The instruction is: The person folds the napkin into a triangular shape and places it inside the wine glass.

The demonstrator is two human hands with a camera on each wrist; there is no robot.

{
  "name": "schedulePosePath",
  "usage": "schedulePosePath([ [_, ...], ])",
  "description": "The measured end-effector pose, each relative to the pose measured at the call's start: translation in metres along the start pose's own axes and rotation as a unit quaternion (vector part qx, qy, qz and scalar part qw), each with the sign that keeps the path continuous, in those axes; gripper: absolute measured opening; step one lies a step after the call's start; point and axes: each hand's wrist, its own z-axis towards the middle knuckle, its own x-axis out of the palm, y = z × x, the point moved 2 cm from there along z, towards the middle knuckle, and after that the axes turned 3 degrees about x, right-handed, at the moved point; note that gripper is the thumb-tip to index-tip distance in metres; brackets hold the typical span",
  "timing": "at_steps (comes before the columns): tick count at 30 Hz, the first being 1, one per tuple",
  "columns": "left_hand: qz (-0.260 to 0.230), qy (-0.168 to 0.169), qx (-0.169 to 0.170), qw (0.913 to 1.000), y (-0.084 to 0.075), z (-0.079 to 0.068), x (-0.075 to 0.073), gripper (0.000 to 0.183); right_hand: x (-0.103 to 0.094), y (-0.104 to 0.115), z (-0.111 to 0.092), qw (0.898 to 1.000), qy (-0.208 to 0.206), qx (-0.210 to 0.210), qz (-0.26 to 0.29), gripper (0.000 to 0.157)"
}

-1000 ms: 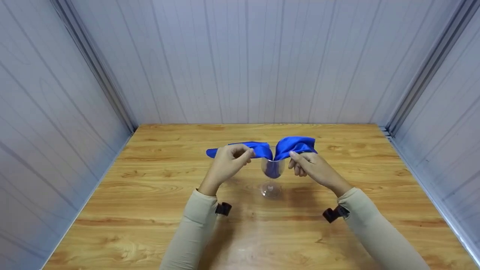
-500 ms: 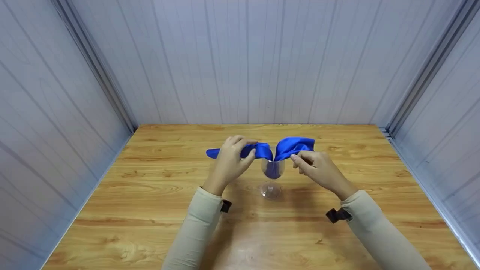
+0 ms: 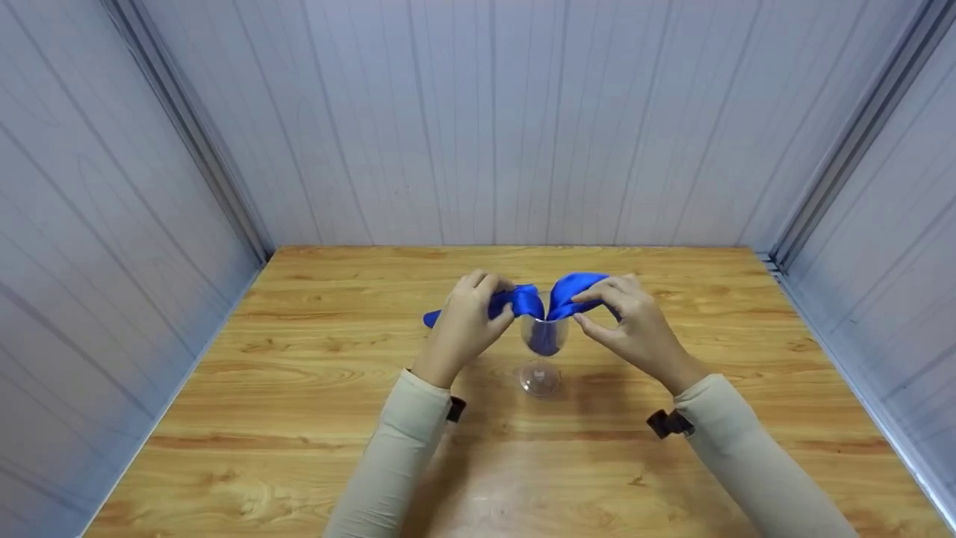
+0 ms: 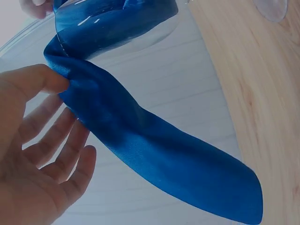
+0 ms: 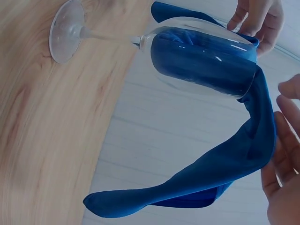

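Note:
A stemmed wine glass (image 3: 539,379) stands upright on the wooden table. Stuffed in its bowl is a blue satin napkin (image 3: 571,291), whose two ends spread out over the rim to left and right. My left hand (image 3: 464,325) pinches the left end near the rim; in the left wrist view the thumb lies on the napkin's face (image 4: 164,150) and fingers go behind it. On the other side, my right hand (image 3: 635,329) touches the right end with its fingers, thumb held apart, as the right wrist view shows beside the glass foot (image 5: 68,33).
The wooden table (image 3: 299,418) runs back to a pale panelled wall (image 3: 478,134). Similar panels close it in at left (image 3: 97,261) and right (image 3: 889,224). Dark straps (image 3: 671,424) sit at the sleeve cuffs.
My left hand has moved forward and right along the napkin toward the rim. The right hand's fingers have spread and reached over the right end. The glass stays in place.

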Motion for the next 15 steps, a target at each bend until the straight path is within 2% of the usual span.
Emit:
schedulePosePath([
  [7,-0.045,0.011,-0.011,0.9988,-0.0012,0.0025,0.0018,0.009,0.0074,-0.0026,-0.0016,0.998,0.035,0.044,0.0,0.02],
  [11,-0.055,0.025,-0.008,0.9981,-0.0013,0.0028,0.0019,0.021,0.0086,-0.0015,-0.001,0.997,0.045,0.057,0.002,0.019],
  [15,-0.071,0.037,0.012,0.9967,-0.0017,0.0025,0.0022,0.027,0.0084,0.0003,0.0004,0.997,0.052,0.063,0.011,0.018],
])
